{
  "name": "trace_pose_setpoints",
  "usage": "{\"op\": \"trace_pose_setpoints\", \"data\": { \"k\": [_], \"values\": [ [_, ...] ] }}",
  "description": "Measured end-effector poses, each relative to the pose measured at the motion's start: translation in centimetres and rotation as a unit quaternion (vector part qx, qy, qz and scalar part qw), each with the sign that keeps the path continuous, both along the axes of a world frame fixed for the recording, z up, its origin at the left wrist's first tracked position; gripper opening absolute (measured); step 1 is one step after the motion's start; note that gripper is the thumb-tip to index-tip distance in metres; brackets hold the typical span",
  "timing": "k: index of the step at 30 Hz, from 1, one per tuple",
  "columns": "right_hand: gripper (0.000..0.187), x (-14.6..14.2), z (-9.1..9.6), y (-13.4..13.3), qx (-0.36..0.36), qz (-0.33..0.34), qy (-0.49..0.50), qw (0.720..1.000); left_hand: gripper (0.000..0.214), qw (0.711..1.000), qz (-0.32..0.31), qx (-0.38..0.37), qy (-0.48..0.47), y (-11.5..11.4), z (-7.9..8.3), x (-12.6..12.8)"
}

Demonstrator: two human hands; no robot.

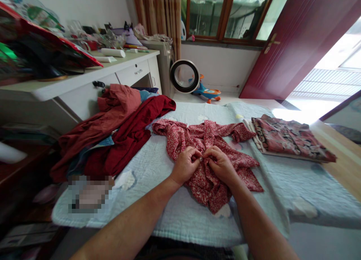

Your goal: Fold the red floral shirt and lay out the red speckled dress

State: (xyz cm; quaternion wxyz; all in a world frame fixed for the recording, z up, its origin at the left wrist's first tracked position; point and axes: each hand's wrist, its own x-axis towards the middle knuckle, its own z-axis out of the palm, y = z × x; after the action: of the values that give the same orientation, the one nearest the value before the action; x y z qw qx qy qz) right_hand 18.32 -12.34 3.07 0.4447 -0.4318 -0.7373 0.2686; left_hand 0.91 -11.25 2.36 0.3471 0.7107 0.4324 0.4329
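My feed's got blown-out daylight (324,72) just right of the red door (270,41), murky shadow (25,215) way down-left of it, a pixelated patch (90,194) that side too, and stretched edges.

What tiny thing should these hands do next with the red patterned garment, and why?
Maybe do up that small shiny bit, if it's a button: the left hand and right hand pinch the red patterned garment close together there.

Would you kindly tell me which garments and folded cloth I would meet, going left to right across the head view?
Salmon garment, dark red garment, red floral garment held by the left hand and right hand, folded patterned cloth.
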Motion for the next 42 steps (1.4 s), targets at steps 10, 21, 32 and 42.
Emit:
{"op": "trace_pose_setpoints", "data": {
  "k": [10, 21, 32, 42],
  "values": [
    [0.026, 0.13, -0.13, -0.06, -0.031, -0.030, -0.012, 0.999, 0.006, 0.998, 0.025, -0.059, -0.005, -0.19, 0.55, 0.02],
    [0.022, -0.27, 0.12, -0.26, -0.008, -0.023, -0.037, 0.999, 0.004, 0.996, 0.053, 0.016, 0.063, -0.24, 0.38, 0.07],
    [0.031, -0.40, -0.20, -0.18, 0.004, -0.020, -0.076, 0.997, 0.009, 0.991, 0.060, 0.057, 0.104, -0.23, 0.43, 0.19],
    [0.032, -0.30, -0.11, -0.30, -0.002, -0.009, -0.082, 0.997, 0.011, 0.973, 0.028, 0.136, 0.185, -0.22, 0.31, -0.08]
  ]
}}
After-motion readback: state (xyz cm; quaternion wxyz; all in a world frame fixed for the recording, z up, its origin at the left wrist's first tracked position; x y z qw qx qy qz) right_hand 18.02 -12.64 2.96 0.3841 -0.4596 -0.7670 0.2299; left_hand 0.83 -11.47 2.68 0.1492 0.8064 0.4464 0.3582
